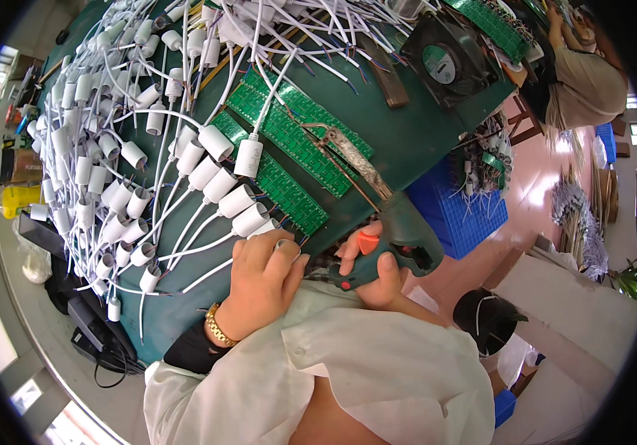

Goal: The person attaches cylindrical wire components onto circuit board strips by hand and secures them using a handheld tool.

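My right hand (377, 271) grips a green soldering gun (400, 226) with an orange trigger; its long metal tip (348, 152) lies over green circuit board strips (289, 148) on the green table (407, 130). My left hand (263, 278) holds a white cylindrical lamp socket (283, 245) with thin wires at the table's near edge. A row of the same white sockets (218, 185) with white cables lies just beyond that hand, against the boards. A gold bracelet (218, 328) sits on my left wrist.
Many more white sockets and cables (103, 133) cover the table's left and far side. A black fan (448, 59) stands at the far right corner. A blue crate (466, 211) sits on the floor at right. Another person (585, 74) works at top right.
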`<move>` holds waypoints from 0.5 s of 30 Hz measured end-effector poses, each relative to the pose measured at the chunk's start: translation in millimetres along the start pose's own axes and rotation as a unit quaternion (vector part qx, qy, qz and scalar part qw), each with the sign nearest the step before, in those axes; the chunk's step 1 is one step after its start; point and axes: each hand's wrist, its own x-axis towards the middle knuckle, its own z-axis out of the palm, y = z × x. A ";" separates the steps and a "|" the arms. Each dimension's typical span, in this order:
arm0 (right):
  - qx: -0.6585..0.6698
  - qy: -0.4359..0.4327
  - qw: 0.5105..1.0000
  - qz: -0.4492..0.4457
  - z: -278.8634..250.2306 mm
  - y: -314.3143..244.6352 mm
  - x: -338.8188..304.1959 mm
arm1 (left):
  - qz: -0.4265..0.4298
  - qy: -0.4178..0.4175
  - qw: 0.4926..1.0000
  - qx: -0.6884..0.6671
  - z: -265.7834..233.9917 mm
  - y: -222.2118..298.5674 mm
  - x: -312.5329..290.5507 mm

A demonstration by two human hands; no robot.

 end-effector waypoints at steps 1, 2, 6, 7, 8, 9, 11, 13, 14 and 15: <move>-0.007 0.010 1.000 -0.006 -4.5 -0.4 -3.2 | 0.014 0.025 1.000 0.011 4.1 -0.7 0.4; -0.014 0.020 1.000 -0.011 -7.2 -0.5 -6.1 | 0.028 0.051 0.998 0.023 6.3 -1.2 0.9; -0.008 0.060 0.998 -0.025 -8.2 -4.0 -14.7 | 0.034 0.059 0.994 0.081 8.0 -3.5 8.6; -0.007 0.061 0.998 -0.024 -7.8 -5.2 -16.3 | 0.018 0.067 0.992 0.103 9.6 -2.3 10.9; 0.001 0.066 0.998 -0.014 -7.6 -6.5 -17.8 | 0.002 0.075 0.989 0.124 11.3 -1.4 12.5; 0.008 0.071 0.997 -0.003 -8.0 -7.0 -19.1 | 0.001 0.074 0.989 0.124 13.6 -1.5 13.3; 0.001 0.060 0.998 -0.003 -12.2 -6.2 -20.8 | -0.018 0.082 0.988 0.126 19.8 -1.4 14.0; -0.006 0.048 0.999 -0.002 -16.2 -7.6 -24.1 | -0.029 0.084 0.989 0.117 21.7 0.0 14.2; -0.015 0.036 0.998 0.040 -18.0 -10.5 -27.9 | -0.038 0.088 0.990 0.108 22.2 0.0 14.1; -0.023 0.025 0.996 0.083 -19.7 -13.2 -31.3 | -0.040 0.087 0.990 0.108 23.2 -1.1 14.0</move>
